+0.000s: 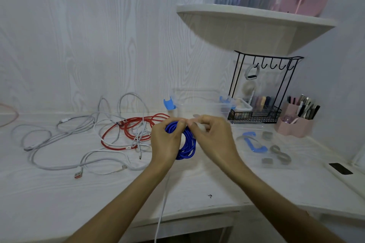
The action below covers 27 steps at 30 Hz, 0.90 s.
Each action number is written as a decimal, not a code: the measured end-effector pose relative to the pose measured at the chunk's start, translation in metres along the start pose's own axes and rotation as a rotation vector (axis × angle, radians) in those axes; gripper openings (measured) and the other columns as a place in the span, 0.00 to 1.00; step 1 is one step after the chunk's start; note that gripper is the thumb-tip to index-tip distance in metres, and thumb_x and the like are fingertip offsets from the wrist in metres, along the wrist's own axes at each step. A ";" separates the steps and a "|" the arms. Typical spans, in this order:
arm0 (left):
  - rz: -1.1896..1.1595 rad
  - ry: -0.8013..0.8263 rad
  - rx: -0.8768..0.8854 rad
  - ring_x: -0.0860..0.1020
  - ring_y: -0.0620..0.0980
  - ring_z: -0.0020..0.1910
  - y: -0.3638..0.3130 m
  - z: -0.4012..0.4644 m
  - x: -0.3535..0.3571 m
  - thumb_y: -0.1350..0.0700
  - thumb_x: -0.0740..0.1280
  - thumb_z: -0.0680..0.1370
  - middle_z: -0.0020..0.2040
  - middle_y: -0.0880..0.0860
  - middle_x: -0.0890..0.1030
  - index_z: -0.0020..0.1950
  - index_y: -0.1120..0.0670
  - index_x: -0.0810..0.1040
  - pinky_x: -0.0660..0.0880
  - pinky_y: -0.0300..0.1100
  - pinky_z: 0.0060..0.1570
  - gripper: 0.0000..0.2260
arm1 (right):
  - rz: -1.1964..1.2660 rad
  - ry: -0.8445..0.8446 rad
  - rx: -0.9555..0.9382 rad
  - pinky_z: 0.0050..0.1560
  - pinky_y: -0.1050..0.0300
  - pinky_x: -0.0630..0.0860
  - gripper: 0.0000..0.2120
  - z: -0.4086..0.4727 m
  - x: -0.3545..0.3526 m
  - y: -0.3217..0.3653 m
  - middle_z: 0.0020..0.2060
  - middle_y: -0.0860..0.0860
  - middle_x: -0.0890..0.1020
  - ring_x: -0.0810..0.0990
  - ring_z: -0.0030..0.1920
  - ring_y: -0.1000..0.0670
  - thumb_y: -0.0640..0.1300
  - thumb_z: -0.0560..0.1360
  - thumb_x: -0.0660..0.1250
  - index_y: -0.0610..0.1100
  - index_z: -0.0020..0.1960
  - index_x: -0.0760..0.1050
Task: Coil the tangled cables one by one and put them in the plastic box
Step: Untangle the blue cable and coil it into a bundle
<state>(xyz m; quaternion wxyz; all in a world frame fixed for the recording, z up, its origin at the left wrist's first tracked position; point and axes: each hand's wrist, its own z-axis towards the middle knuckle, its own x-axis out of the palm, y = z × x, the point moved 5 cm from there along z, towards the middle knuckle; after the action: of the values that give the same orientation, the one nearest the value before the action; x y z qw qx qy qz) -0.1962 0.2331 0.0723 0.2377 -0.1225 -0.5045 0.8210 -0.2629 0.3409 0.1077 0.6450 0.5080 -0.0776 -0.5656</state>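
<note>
A coiled blue cable (pixel 187 144) hangs between both hands above the white desk. My left hand (pixel 167 138) grips the coil's left side, its fingers curled round the loops. My right hand (pixel 211 134) pinches something at the top of the coil; motion blur hides what is between its fingertips. Behind the hands stands the clear plastic box (pixel 199 104) with blue latches. A red cable (pixel 134 130) and several white cables (pixel 65 140) lie tangled on the desk to the left.
The clear lid with a blue clip (pixel 254 142) and some grey rings (pixel 276 154) lie to the right. A black wire rack (pixel 260 89) and a pink pen holder (pixel 296 120) stand at the back right. A shelf (pixel 254 25) overhangs. One white cable (pixel 162 203) drops over the desk's front edge.
</note>
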 end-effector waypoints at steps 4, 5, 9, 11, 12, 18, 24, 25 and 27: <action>0.026 -0.080 -0.033 0.79 0.39 0.41 0.008 -0.003 -0.004 0.59 0.66 0.78 0.38 0.41 0.81 0.41 0.47 0.80 0.72 0.26 0.40 0.09 | -0.189 -0.014 -0.176 0.48 0.53 0.78 0.09 -0.013 0.013 0.005 0.45 0.55 0.85 0.82 0.45 0.54 0.45 0.78 0.64 0.48 0.53 0.83; 0.028 -0.076 -0.041 0.78 0.39 0.41 0.009 -0.003 -0.004 0.58 0.65 0.78 0.39 0.41 0.80 0.41 0.46 0.79 0.72 0.27 0.41 0.09 | -0.238 -0.017 -0.207 0.48 0.53 0.77 0.09 -0.014 0.015 0.006 0.46 0.54 0.85 0.82 0.45 0.53 0.45 0.78 0.64 0.48 0.54 0.82; -0.038 0.086 -0.202 0.74 0.40 0.34 0.022 -0.001 0.003 0.52 0.58 0.82 0.36 0.43 0.76 0.44 0.47 0.76 0.70 0.32 0.38 0.09 | -0.471 -0.008 -0.307 0.47 0.54 0.76 0.12 -0.012 0.024 0.010 0.50 0.53 0.84 0.81 0.47 0.51 0.44 0.80 0.59 0.48 0.57 0.79; -0.047 0.136 -0.289 0.72 0.41 0.32 0.030 0.000 0.005 0.49 0.55 0.82 0.34 0.45 0.74 0.43 0.48 0.73 0.71 0.33 0.35 0.12 | -0.546 0.028 -0.344 0.51 0.54 0.76 0.12 -0.015 0.031 0.010 0.53 0.51 0.82 0.79 0.53 0.50 0.42 0.80 0.58 0.46 0.58 0.77; -0.051 0.143 -0.317 0.72 0.42 0.32 0.033 -0.001 0.006 0.49 0.54 0.82 0.35 0.47 0.74 0.43 0.48 0.73 0.72 0.33 0.34 0.12 | -0.588 0.034 -0.381 0.52 0.54 0.76 0.11 -0.016 0.034 0.011 0.54 0.49 0.81 0.79 0.55 0.49 0.41 0.79 0.59 0.44 0.58 0.77; -0.167 0.084 -0.390 0.75 0.44 0.36 0.042 -0.003 0.006 0.53 0.55 0.82 0.38 0.48 0.78 0.43 0.49 0.75 0.72 0.32 0.35 0.12 | -0.771 0.035 -0.432 0.35 0.60 0.63 0.12 -0.021 0.033 0.021 0.42 0.46 0.78 0.73 0.39 0.49 0.38 0.69 0.73 0.41 0.52 0.78; -0.127 0.127 -0.294 0.75 0.39 0.30 0.029 0.010 0.000 0.50 0.55 0.82 0.33 0.42 0.79 0.43 0.46 0.76 0.71 0.26 0.29 0.13 | -0.801 0.000 -0.567 0.22 0.65 0.68 0.19 -0.046 0.025 0.026 0.26 0.52 0.79 0.76 0.25 0.53 0.40 0.51 0.84 0.45 0.40 0.83; -0.130 0.151 -0.287 0.74 0.40 0.31 0.027 0.010 -0.001 0.48 0.56 0.82 0.33 0.43 0.78 0.43 0.47 0.77 0.72 0.27 0.30 0.12 | -0.792 0.024 -0.583 0.22 0.65 0.69 0.18 -0.050 0.025 0.025 0.27 0.52 0.79 0.76 0.25 0.54 0.41 0.53 0.84 0.45 0.41 0.83; -0.138 0.211 -0.274 0.75 0.45 0.35 0.023 0.010 -0.001 0.45 0.60 0.79 0.36 0.47 0.79 0.46 0.49 0.78 0.74 0.33 0.37 0.12 | -0.756 0.039 -0.633 0.23 0.63 0.72 0.16 -0.053 0.021 0.024 0.28 0.52 0.80 0.77 0.27 0.53 0.39 0.57 0.82 0.44 0.43 0.83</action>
<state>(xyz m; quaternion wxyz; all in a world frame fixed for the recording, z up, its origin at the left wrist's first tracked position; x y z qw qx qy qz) -0.2062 0.2159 0.0562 0.3260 -0.2044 -0.5912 0.7088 -0.2042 0.3503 0.0912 0.5187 0.2902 0.2999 -0.7462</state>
